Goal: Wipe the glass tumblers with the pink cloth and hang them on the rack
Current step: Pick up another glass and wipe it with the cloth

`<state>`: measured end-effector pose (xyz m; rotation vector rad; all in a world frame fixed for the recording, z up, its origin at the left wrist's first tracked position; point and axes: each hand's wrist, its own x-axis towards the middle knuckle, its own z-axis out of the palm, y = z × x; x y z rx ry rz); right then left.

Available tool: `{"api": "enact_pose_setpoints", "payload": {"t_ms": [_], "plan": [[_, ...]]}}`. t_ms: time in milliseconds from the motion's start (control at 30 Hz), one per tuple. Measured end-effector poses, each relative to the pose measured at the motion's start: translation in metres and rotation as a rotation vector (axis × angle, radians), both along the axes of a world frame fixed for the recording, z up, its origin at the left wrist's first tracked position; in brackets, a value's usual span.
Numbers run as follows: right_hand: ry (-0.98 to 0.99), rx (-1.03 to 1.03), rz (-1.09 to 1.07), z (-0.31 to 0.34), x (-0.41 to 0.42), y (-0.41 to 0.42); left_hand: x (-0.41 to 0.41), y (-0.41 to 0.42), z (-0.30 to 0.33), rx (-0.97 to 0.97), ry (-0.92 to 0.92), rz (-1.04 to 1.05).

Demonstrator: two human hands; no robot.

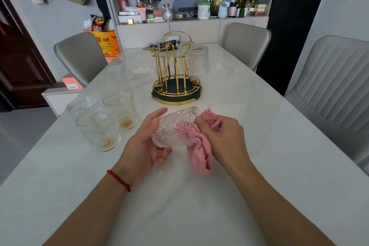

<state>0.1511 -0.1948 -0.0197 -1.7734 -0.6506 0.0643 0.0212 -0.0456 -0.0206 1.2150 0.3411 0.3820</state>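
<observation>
Embossed clear glass tumbler (175, 128): left hand (145, 144) cradles base loosely; right hand (219, 136) grips fluffy pink cloth (201, 146). Risk: slip onto near white marble table (259, 146).

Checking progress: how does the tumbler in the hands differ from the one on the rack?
The held tumbler lies tilted sideways in the left hand, pink cloth against it; the racked tumbler hangs upside down on the gold rack, untouched. Both are clear embossed glass.

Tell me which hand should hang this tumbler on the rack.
Left. The left hand already holds the tumbler, while the right hand grips the cloth. The rack stands straight ahead, with free pegs on its left side.
</observation>
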Motion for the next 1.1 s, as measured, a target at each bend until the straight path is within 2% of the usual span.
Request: {"api": "enact_pose_setpoints", "payload": {"t_ms": [67, 167, 267, 367, 433, 500, 600, 667, 933, 1000, 1100], "plan": [[0.009, 0.007, 0.001, 0.001, 0.0, -0.001, 0.005, -0.005, 0.001, 0.161, 0.052, 0.099], [-0.039, 0.015, 0.048, 0.003, -0.004, -0.001, 0.009, -0.008, 0.004, 0.306, 0.263, 0.213], [-0.062, -0.012, 0.042, 0.003, -0.005, 0.0, 0.005, -0.003, 0.004, 0.196, 0.339, 0.149], [0.002, 0.0, -0.014, 0.001, 0.0, -0.001, 0.002, 0.002, 0.002, -0.039, 0.131, 0.085], [0.037, 0.006, -0.016, 0.001, 0.002, -0.002, 0.003, 0.003, -0.001, 0.047, 0.034, 0.105], [0.022, 0.01, 0.011, 0.002, 0.001, -0.003, 0.008, 0.001, -0.001, 0.115, 0.019, 0.153], [-0.07, 0.0, 0.042, 0.002, -0.002, -0.002, 0.011, -0.004, 0.003, 0.164, 0.181, 0.23], [-0.093, -0.003, 0.033, 0.002, -0.002, -0.001, 0.009, -0.003, 0.004, 0.178, 0.3, 0.211], [-0.143, 0.023, 0.039, 0.004, -0.01, -0.002, -0.001, 0.01, 0.008, 0.047, 0.455, -0.006], [-0.133, 0.042, 0.052, 0.004, -0.011, -0.001, -0.004, 0.014, 0.009, 0.008, 0.415, -0.06], [-0.069, 0.062, 0.012, 0.005, -0.01, -0.001, -0.005, 0.013, 0.012, -0.114, 0.227, -0.132]]}}
